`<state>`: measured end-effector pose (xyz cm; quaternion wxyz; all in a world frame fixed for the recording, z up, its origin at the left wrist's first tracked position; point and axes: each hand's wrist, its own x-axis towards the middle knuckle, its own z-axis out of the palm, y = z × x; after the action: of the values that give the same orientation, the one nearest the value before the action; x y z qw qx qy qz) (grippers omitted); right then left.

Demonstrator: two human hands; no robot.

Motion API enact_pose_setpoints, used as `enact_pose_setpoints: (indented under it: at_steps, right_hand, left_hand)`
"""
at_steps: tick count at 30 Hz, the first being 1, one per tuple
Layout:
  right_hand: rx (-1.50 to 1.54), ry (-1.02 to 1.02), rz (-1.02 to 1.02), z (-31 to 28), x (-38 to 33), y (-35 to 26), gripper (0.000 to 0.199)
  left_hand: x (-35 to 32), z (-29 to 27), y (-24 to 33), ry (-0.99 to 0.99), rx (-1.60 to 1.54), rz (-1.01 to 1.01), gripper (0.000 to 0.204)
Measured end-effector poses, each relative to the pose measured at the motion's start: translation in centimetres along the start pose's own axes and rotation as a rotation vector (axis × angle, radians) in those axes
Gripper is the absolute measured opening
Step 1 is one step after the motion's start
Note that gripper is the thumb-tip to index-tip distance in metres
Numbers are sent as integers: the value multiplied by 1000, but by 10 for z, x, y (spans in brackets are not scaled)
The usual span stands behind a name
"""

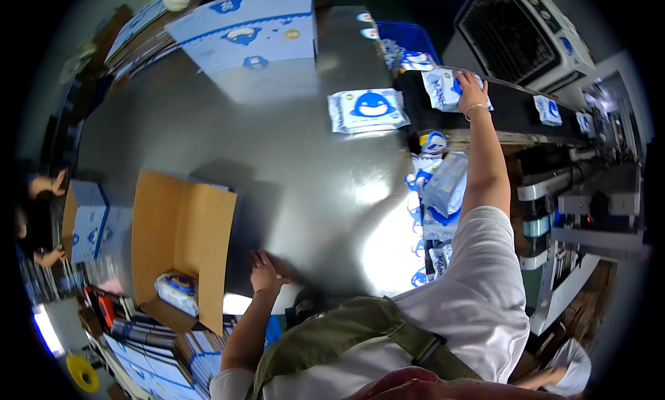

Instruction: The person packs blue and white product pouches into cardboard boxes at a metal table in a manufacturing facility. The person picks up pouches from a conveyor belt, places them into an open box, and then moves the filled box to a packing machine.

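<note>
The right hand [472, 92] lies over a soft white-and-blue packet [438, 88] at the upper right of the frame, hiding its right part. Fingers are slightly parted over the film; whether they grip or only press cannot be told. This packet is on the black conveyor belt [512, 99]. The left hand [265, 274], lower centre, has its fingers spread and holds nothing; contact with the smooth, reflective metal table [298, 185] cannot be confirmed. The right forearm and sleeve partly cover a heap of packets [447, 182] at centre right. Packets farther along the belt are small and blurred.

A flat, pillow-shaped packet [370, 110] lies face up on the table, upper centre. The open carton [154, 227], lower left, is plain brown cardboard inside; one packet [178, 294] is visible in it. The blue plastic bin [421, 34], upper right, contains packets, partly obscured.
</note>
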<state>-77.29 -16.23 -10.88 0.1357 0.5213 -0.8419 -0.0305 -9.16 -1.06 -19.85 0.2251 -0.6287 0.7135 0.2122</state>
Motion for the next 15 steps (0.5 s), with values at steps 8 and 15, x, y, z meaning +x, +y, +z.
enact_pose_setpoints:
  at_steps: [8, 15]
  right_hand:
    - [358, 38, -318, -54, -7, -211, 59]
    - [500, -176, -488, -69, -97, -262, 58]
  left_hand:
    - [-8, -6, 2, -34, 11, -43, 124]
    - [-14, -11, -6, 78, -70, 29, 115]
